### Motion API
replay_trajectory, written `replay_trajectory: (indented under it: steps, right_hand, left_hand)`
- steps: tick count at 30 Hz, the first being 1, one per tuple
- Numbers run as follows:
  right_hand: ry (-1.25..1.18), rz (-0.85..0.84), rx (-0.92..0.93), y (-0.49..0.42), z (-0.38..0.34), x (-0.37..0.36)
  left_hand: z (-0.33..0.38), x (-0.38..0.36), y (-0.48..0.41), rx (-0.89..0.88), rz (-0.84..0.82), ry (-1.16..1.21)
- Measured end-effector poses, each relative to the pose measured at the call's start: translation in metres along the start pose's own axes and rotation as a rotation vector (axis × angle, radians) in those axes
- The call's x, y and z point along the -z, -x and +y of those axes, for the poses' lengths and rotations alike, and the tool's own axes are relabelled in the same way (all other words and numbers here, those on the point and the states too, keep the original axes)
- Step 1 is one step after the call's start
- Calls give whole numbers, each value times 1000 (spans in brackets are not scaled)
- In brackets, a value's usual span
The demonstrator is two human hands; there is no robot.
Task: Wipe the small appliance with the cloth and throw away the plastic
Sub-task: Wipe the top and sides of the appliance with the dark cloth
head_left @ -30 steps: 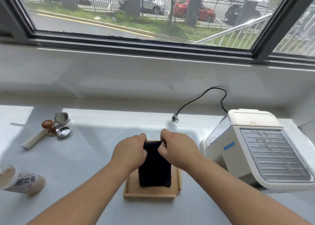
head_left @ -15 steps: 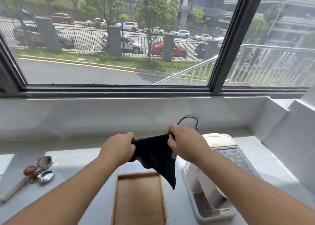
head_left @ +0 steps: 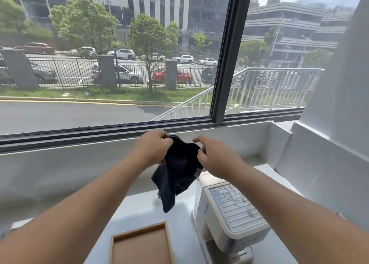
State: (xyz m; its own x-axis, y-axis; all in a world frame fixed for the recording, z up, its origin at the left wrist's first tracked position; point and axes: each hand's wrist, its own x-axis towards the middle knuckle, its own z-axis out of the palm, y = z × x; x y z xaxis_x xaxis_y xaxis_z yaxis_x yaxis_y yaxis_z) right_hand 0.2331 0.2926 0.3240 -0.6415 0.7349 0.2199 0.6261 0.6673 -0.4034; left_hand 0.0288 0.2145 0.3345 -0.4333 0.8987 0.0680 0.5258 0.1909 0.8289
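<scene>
A black cloth (head_left: 176, 173) hangs unfolded in the air above the counter, held up at chest height in front of the window. My left hand (head_left: 152, 148) pinches its upper left edge. My right hand (head_left: 213, 156) grips its upper right edge, index finger lifted. Below and to the right stands the small white appliance (head_left: 229, 213) with a ribbed grey top panel that carries clear plastic film and a small blue sticker on its side. No loose plastic is visible elsewhere.
An empty wooden tray (head_left: 139, 243) lies on the white counter (head_left: 143, 207) under the cloth. A white wall ledge (head_left: 279, 140) and a window frame (head_left: 221, 64) close off the back and right.
Both hands lifted the folded cloth off the wooden tray and raised it while it opened out. The view tilted up, so the spoons and bottle at the left left the frame.
</scene>
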Motion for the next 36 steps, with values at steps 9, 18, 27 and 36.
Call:
replay_trajectory:
  steps: [9,18,27,36]
  right_hand:
    - [-147,-33,0,10,26,33]
    - [-13,58,3,8,93,71]
    - [40,33,13,11,154,51]
    - [105,-138,-81,16,185,4]
  left_hand:
    - [73,-59,0,-8,-37,240]
    - [100,-116,1,-45,-126,272]
    - [23,-168,12,53,-121,-61]
    - [-31,-222,38,102,-158,-259]
